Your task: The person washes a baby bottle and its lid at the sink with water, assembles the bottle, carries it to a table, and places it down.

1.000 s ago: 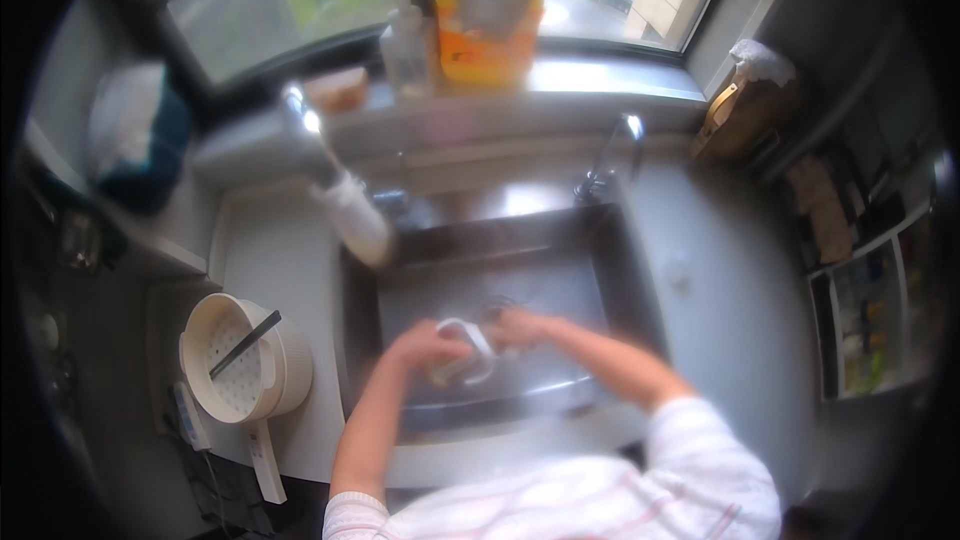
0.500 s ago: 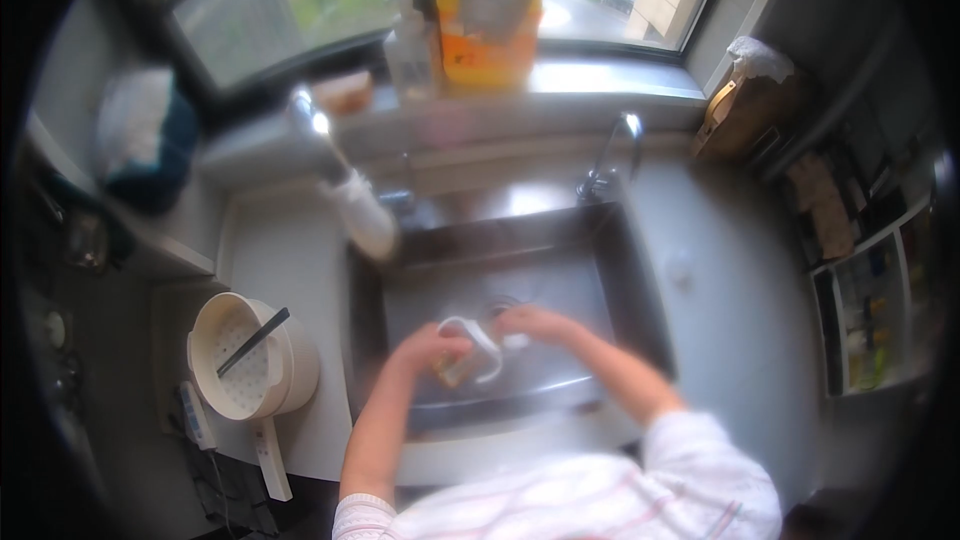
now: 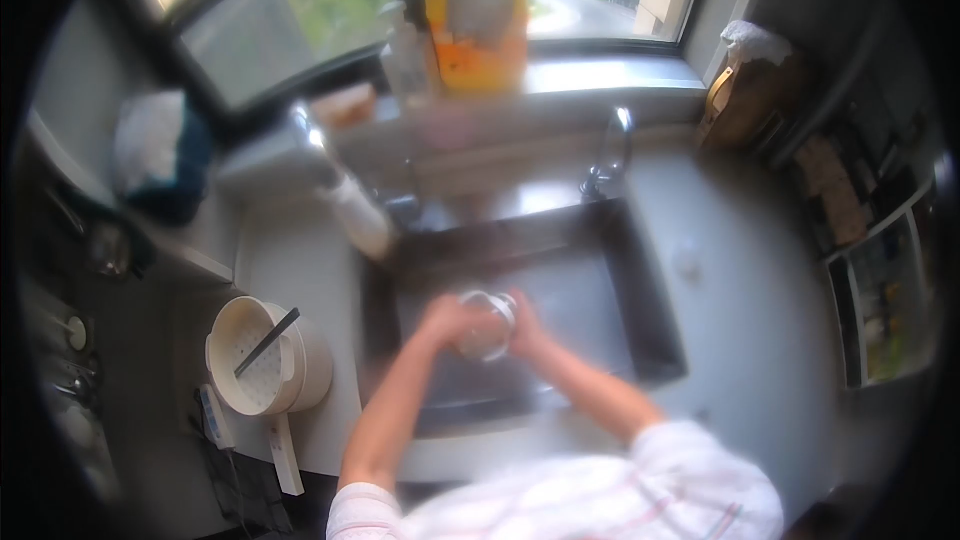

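Over the sink basin (image 3: 585, 320) I have a round, see-through container with a white rim (image 3: 487, 342) between my hands; blur hides its exact kind. My left hand (image 3: 447, 322) is closed on its left side, fingers reaching over or into the opening. On the opposite side my right hand (image 3: 527, 328) grips the rim edge. Behind the basin stand a pale-bodied faucet (image 3: 355, 215) at the left and a thin curved chrome tap (image 3: 620, 145) at the right.
Left on the counter is a cream pot (image 3: 315, 370) with a perforated insert and dark utensil (image 3: 267, 343); its handle (image 3: 285, 455) juts over the front edge. On the sill stand a yellow jug (image 3: 485, 35) and a pump bottle (image 3: 405, 60). A brown bag (image 3: 745, 100) sits back right.
My right hand has come up from near the drain to the container. The white curved piece that stuck out beside my left hand now appears as a ring around the container's top.
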